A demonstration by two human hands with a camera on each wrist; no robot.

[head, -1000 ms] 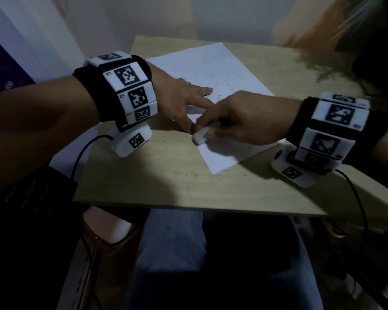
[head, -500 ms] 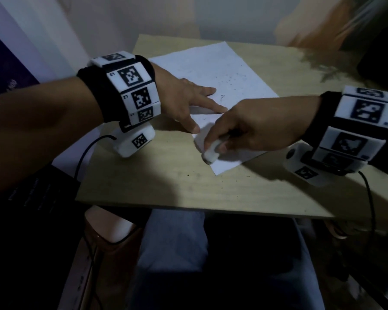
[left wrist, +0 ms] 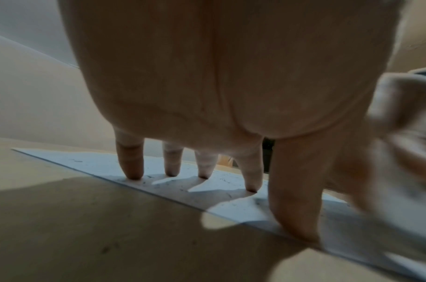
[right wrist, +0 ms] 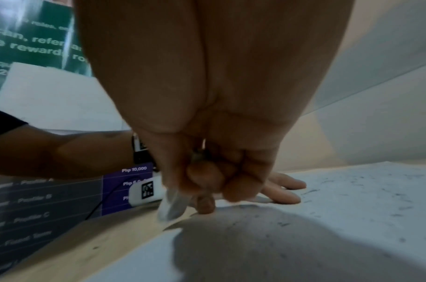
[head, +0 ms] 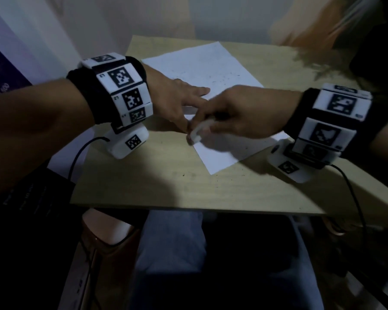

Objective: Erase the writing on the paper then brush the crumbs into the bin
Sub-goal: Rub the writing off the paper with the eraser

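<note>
A white sheet of paper (head: 211,70) lies on the light wooden table (head: 166,182), speckled with dark eraser crumbs. My left hand (head: 177,101) lies flat on the paper's left edge, its fingers (left wrist: 132,162) straight and spread, pressing the sheet (left wrist: 231,206) down. My right hand (head: 240,113) grips a white eraser (head: 198,132) whose tip touches the paper's left edge beside my left thumb. In the right wrist view the eraser (right wrist: 172,206) sticks out below my curled fingers (right wrist: 236,183), blurred by motion. The paper (right wrist: 352,200) there carries several dark crumbs.
A brown bin with a white liner (head: 108,233) stands on the floor under the table's front left corner. A dark printed board (head: 31,198) leans at the left. My legs in blue trousers (head: 173,253) are under the table's front edge. Cables hang from both wrist cameras.
My right hand has rubbed the eraser back and forth: down toward the paper's near corner, then back up to the left edge beside my left thumb. My left hand has stayed pressed on the sheet.
</note>
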